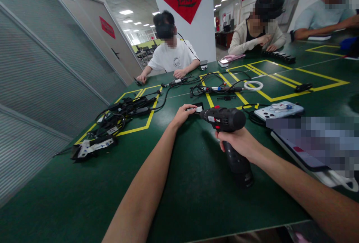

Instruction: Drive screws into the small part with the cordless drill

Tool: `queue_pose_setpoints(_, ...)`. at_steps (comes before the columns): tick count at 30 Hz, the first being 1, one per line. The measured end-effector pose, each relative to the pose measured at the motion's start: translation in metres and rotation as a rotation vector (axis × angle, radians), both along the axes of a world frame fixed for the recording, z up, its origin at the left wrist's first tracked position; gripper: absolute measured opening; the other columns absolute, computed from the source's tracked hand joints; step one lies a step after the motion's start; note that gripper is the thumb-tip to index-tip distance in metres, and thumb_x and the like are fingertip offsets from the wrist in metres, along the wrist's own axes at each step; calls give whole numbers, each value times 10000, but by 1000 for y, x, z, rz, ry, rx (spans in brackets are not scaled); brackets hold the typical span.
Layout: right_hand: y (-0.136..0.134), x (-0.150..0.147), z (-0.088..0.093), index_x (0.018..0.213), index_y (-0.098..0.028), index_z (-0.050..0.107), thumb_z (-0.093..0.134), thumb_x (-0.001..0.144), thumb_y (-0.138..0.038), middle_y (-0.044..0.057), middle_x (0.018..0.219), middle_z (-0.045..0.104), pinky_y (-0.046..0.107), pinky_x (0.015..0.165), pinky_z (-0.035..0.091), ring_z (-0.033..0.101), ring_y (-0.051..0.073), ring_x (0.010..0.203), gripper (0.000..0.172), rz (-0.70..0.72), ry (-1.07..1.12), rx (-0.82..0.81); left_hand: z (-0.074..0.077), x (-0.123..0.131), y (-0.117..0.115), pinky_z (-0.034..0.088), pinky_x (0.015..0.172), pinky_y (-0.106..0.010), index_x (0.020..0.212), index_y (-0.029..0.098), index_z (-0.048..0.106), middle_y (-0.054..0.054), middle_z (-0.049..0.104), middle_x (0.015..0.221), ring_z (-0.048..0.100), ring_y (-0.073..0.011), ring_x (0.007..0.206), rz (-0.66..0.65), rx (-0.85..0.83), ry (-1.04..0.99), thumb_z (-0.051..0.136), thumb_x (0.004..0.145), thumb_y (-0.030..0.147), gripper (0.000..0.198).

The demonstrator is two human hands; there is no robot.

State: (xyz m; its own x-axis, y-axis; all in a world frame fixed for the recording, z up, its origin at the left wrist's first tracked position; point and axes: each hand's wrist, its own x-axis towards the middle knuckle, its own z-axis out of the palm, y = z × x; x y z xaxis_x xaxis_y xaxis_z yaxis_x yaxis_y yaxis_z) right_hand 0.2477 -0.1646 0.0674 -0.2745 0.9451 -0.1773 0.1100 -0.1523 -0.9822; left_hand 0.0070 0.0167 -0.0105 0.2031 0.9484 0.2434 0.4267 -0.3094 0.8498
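Note:
My right hand (238,142) is wrapped round the grip of a black cordless drill (228,123) with red trim, held above the green table (196,187) and pointing left. At the drill's tip my left hand (183,114) pinches a small black and white part (198,108) against the tabletop. The drill's battery base (243,175) hangs low, just above the table.
A tangle of black cables and adapters (117,116) lies at the left. More cables and tools (218,88) lie ahead, beside a white tape ring (253,85). A phone in a blue case (279,110) lies to the right. Three people sit at the far edge.

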Motion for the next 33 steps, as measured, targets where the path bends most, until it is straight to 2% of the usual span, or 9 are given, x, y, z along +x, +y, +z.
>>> queue_pose_setpoints(22,-2,0,6,724,-159,594,572,686,-204,2,527,585,255,494,395,544,132,479,63,3,0,8,5,3,-4,405,988,-366,984,214,707,-54,641,1097,555,-229,1068,10,-21,10,612,734,345,297)
queue_pose_setpoints(33,-3,-2,2,729,-153,592,571,691,-215,6,508,583,248,482,386,533,129,472,75,-21,3,-9,4,2,-2,404,981,-366,975,214,708,-50,652,1068,560,-226,1041,13,-2,37,611,733,350,294)
